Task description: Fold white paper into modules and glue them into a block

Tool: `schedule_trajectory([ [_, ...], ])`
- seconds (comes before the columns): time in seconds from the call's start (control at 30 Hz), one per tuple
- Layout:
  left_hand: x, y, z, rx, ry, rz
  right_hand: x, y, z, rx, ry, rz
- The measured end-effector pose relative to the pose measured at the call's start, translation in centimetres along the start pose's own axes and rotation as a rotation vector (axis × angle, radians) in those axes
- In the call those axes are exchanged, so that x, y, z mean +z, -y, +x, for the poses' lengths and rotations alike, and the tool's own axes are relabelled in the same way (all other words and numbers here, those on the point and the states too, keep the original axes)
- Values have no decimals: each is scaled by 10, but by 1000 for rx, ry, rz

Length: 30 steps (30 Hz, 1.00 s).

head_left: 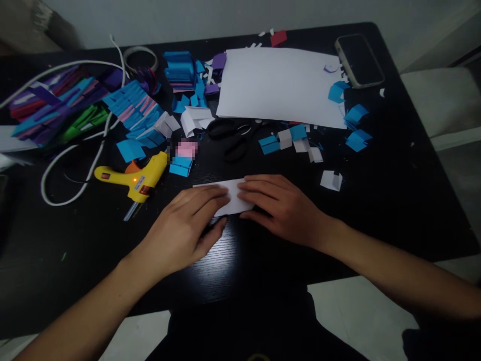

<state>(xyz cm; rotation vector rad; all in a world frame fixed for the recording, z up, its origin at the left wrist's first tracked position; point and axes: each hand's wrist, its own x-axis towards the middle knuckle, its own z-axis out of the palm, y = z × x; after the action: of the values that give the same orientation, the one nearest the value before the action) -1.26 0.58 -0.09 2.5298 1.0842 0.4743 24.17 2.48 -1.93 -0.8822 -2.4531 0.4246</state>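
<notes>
A narrow strip of white paper (233,194) lies flat near the front of the black table. My left hand (190,218) rests on its left part, fingers laid over the paper and thumb just below its near edge. On the right part lie the stretched fingers of my right hand (280,203), the thumb beside the near edge. Fingertips of both hands almost meet over the middle of the strip. Both hands press on the paper from above and neither grips it. Most of the strip's left half is hidden under my left fingers.
A yellow glue gun (137,176) with a lit orange light lies left of my hands. Black scissors (236,138) are behind the strip. Farther back are white sheets (278,85), a phone (359,60), folded blue papers (178,65), a tape roll (154,62) and a white cable (43,183).
</notes>
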Motion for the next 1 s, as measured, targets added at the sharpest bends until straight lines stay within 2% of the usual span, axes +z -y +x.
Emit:
schedule_trajectory([
  [0.2,0,4,-1,7,-20,-18,0,0,1,-65,-105,25],
  [0.37,0,3,-2,44,-88,-64,-1,3,1,-43,-178,102],
  [0.47,0,2,-2,63,-96,-103,-2,2,1,-55,-134,150],
  [0.63,-1,2,-1,64,-112,-151,-3,-2,0,-125,55,128],
  [1.0,-2,4,-1,58,-105,-186,-3,2,0,-157,29,38],
])
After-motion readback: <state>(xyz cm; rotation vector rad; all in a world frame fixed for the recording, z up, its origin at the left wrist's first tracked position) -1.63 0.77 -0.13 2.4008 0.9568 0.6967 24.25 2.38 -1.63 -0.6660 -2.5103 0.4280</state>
